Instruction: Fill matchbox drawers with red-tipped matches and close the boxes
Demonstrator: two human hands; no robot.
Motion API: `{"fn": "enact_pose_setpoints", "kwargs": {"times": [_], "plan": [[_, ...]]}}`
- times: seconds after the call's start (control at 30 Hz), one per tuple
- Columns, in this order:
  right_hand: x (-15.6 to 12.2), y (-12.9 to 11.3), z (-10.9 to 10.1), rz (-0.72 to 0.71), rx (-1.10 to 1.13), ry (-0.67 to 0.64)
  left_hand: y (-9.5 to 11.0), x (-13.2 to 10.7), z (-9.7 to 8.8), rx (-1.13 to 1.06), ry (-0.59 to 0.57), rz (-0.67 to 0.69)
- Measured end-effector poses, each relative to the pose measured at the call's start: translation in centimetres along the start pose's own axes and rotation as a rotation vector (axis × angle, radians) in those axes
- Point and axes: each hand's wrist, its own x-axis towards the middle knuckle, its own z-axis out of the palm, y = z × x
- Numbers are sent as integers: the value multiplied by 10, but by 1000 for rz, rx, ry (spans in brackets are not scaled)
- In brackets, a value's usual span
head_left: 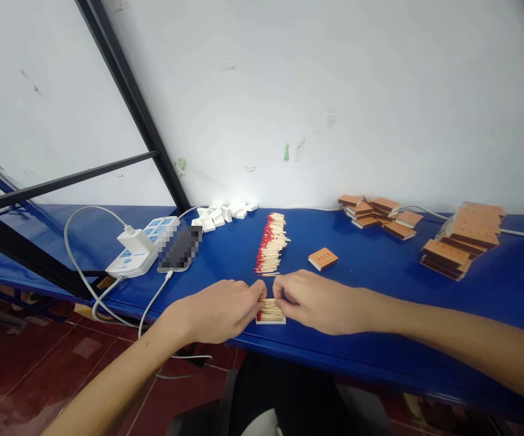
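A small white matchbox tray (271, 322) lies near the table's front edge, filled with red-headed matches (271, 311) lying sideways, heads to the left. My left hand (220, 310) is closed at the tray's far left corner, thumb and fingers pinched on match ends. Opposite it, my right hand (318, 303) pinches the matches at the right side. The fingers partly hide the tray's ends and far edge. Just beyond my hands stretches a long heap of loose matches (271, 245). To its right rests a single orange matchbox sleeve (323, 259).
White empty trays (220, 215) are piled by the wall. Orange sleeves form one loose pile (377, 212) and a stacked group (464, 236) at the right. A power strip (141, 248), a phone (182, 247) and white cables occupy the left, beside a black metal frame (134, 109).
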Motion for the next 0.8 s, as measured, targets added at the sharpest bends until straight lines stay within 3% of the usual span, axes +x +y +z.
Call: {"fn": "enact_pose_setpoints", "kwargs": {"times": [0.13, 0.3, 0.37, 0.53, 0.67, 0.8], "plan": [[-1, -5, 4, 14, 33, -56, 2, -4, 11, -98, -7, 2], [4, -4, 7, 11, 34, -36, -5, -5, 18, -280, 49, -3], [6, -4, 6, -1, 20, -21, -6, -8, 23, -328, 103, -23], [8, -3, 10, -4, -19, -6, 0, -13, 43, -394, 369, -27], [6, -3, 13, -32, -154, 38, 6, -12, 57, -381, 419, 31], [0, -3, -5, 23, -225, 51, 5, -11, 66, -389, 489, 8]]}}
